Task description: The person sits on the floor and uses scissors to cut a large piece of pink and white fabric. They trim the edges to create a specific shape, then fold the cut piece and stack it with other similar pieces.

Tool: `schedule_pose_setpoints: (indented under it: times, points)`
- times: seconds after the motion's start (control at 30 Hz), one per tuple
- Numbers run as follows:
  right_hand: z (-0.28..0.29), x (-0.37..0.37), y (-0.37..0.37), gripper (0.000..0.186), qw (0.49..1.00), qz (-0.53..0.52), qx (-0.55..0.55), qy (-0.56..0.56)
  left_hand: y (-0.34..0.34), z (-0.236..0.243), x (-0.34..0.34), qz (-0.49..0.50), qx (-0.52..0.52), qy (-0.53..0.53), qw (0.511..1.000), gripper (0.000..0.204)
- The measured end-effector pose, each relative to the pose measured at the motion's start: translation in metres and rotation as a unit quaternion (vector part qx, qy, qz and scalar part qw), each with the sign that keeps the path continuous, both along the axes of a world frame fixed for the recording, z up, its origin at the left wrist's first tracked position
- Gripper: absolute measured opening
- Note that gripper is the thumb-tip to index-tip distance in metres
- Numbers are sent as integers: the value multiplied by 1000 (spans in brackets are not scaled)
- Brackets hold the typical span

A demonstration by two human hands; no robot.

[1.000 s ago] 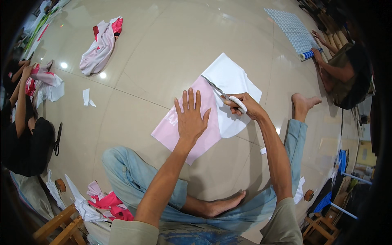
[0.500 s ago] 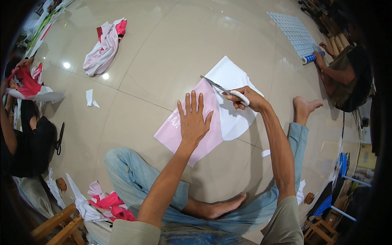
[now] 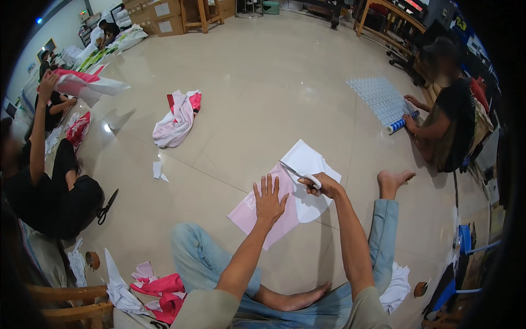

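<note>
My left hand (image 3: 269, 202) lies flat with fingers spread on a pink piece of fabric (image 3: 246, 214) on the floor. Joined or laid along the pink piece's right side is a white piece of fabric (image 3: 307, 154); I cannot tell which. My right hand (image 3: 326, 187) is closed round the white-wrapped handles of a pair of scissors (image 3: 290, 169). Its blades point up and left, along the line where pink meets white near the far corner. Whether they are parted is too small to tell.
A crumpled pink-and-white garment (image 3: 176, 125) and white scraps (image 3: 159, 170) lie ahead left. At left, a person lifts red-and-white cloth (image 3: 90, 83) near black scissors (image 3: 107, 206). At right, another person handles a patterned sheet roll (image 3: 402, 122). Fabric scraps (image 3: 164, 293) lie near my knee.
My view has tilted upward, so more of the far room shows. The person at left has raised the red-and-white cloth. My hands keep nearly the same places on the fabric.
</note>
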State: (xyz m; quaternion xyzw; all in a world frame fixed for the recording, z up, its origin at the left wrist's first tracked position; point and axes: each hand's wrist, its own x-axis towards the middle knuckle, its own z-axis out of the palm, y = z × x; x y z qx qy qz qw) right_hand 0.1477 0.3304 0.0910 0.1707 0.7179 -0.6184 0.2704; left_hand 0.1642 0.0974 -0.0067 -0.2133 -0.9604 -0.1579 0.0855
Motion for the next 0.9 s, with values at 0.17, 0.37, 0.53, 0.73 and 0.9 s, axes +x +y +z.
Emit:
schedule_pose_setpoints:
  times: [0.17, 0.37, 0.53, 0.73, 0.9]
  points:
    - [1, -1, 11, 27, 1000, -12, -20, -14, 8, 4, 1, -12, 9, 7, 1000, 74]
    - [-3, -14, 27, 34, 999, 45, 13, 2, 12, 5, 6, -12, 29, -5, 999, 75]
    - [6, -18, 30, 36, 994, 94, 47, 11, 10, -3, 7, 3, 23, -23, 999, 75]
    - [-46, 26, 20, 23, 966, -184, -175, 43, 6, -8, 6, 12, -7, -53, 998, 77]
    - [-107, 159, -21, 28, 796, -447, -402, 73, -5, 1, 8, 88, -18, -25, 996, 76]
